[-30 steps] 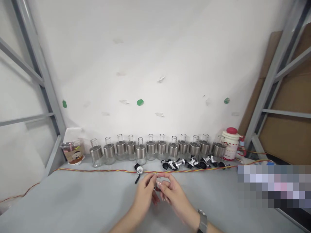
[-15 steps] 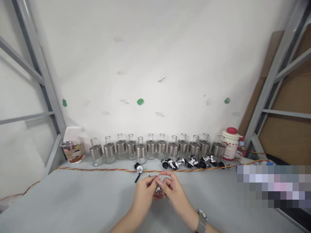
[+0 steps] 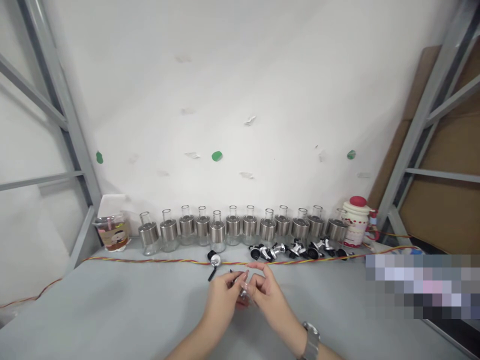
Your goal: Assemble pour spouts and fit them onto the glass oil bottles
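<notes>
My left hand [image 3: 222, 300] is closed around a small silver-and-black bottle pourer [image 3: 243, 294], mostly hidden by the fingers. My right hand [image 3: 269, 296] meets it from the other side, thumb and a finger pinched close to the pourer's top; what lies between those fingertips is too small to make out. Just beyond the left hand, a similar pourer [image 3: 214, 261] with a black end lies on the grey table [image 3: 142, 310]. More pourers [image 3: 278, 251] are piled farther back to the right.
Several glass bottles with steel sleeves [image 3: 217, 231] line the wall. A twisted red-and-yellow wire [image 3: 150, 259] crosses the table before them. A drink cup [image 3: 114, 235] stands at the left end, a cream jar with a red lid [image 3: 355, 225] at the right. Metal frame posts flank both sides.
Both hands stay in nearly the same place. The right thumb and fingertips have shifted slightly against the pourer, and the right index finger has lifted a little.
</notes>
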Tool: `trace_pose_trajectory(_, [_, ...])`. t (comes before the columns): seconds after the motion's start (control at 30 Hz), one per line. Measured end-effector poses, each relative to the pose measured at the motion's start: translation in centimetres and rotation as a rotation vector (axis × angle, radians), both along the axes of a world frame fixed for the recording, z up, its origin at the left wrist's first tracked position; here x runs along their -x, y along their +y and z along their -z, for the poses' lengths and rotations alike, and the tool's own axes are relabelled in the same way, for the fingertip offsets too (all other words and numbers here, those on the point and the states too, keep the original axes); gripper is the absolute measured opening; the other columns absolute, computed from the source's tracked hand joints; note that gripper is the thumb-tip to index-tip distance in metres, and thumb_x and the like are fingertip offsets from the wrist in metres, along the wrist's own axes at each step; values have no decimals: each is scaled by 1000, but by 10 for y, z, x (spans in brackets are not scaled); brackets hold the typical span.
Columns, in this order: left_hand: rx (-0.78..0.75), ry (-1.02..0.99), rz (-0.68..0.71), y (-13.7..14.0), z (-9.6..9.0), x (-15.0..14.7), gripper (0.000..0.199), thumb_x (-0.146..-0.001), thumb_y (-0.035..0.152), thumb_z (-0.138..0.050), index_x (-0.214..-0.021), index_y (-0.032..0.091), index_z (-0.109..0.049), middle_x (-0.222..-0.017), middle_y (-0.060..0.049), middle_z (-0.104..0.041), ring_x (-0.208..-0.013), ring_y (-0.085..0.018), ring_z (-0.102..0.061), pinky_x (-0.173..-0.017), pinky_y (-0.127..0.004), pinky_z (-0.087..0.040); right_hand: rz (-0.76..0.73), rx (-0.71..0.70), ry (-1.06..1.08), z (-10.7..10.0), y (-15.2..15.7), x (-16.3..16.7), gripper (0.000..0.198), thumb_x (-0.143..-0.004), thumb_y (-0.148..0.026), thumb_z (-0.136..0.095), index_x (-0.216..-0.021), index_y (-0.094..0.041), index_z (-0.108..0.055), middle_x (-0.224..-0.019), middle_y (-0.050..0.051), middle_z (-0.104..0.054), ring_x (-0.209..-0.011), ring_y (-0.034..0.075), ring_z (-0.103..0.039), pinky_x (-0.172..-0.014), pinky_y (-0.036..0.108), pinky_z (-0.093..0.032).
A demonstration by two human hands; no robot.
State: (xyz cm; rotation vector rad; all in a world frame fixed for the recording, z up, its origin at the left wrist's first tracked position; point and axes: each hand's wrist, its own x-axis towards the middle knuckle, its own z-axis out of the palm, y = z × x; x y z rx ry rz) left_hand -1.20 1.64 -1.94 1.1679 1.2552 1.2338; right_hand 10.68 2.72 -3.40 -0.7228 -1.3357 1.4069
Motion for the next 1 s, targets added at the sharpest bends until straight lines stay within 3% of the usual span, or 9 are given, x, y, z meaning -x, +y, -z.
trace_pose_trajectory(0.17, [-56,23,25,-1,5,1,29,-68,44,-60,-67,16,-69,-57,-3,-61,-49,-18,-57,-44,-27,-47,-62,-2,-18,8,-2,0,46,-70,-44,-63,-101,-22,-38,-56,-9,-41,-53,10,-43,-54,24,-37])
trace_pose_trajectory(0.33, [-104,-113,26,2,-4,4,32,-69,40,-61,-88,16,-66,-74,-5,-65,-65,-19,-60,-56,-29,-51,56,-34,-83,5,4,-1,40,-75,-49,-53,-101,-22,-39,-59,-7,-42,-49,10,-41,-46,22,-35])
trace_pose_trajectory(0.43, [-184,-249,-92,8,-13,11,45,-68,39,-64,-108,19,-54,-85,-6,-65,-75,-21,-63,-65,-33,-51,230,-101,-172,4,14,-5,34,-82,-49,-40,-99,-20,-44,-62,-4,-45,-53,12,-44,-49,24,-38])
trace_pose_trajectory(0.53, [-232,-314,-261,15,-17,22,49,-61,36,-71,-103,18,-52,-93,-9,-64,-85,-23,-62,-68,-32,-49,334,-214,-437,8,24,-10,29,-79,-40,-50,-98,-19,-51,-76,2,-51,-69,17,-50,-66,30,-43])
trace_pose_trajectory(0.63, [-189,-356,-311,19,-17,29,36,-61,35,-72,-88,16,-57,-91,-8,-63,-87,-23,-62,-69,-30,-48,245,-415,-685,10,28,-10,30,-74,-24,-57,-104,-23,-54,-97,5,-52,-90,21,-49,-82,33,-38])
trace_pose_trajectory(0.73, [-89,-501,-261,19,-14,30,29,-65,36,-68,-84,16,-58,-80,-5,-64,-77,-20,-64,-65,-28,-48,102,-578,-809,9,27,-7,25,-74,-13,-55,-96,-24,-57,-99,4,-53,-97,20,-46,-86,32,-35])
trace_pose_trajectory(0.87, [13,-571,-195,20,-10,25,27,-65,37,-68,-75,12,-60,-65,-4,-62,-60,-15,-62,-55,-24,-47,97,-522,-870,11,26,-4,8,-74,-12,-53,-78,-18,-55,-86,4,-53,-86,20,-49,-77,29,-39])
trace_pose_trajectory(1.0, [35,-550,-156,18,-13,20,28,-57,29,-76,-71,12,-60,-67,-5,-63,-57,-12,-60,-53,-20,-43,110,-506,-859,14,25,-6,8,-75,-11,-50,-73,-18,-53,-82,4,-52,-82,19,-49,-75,30,-39])
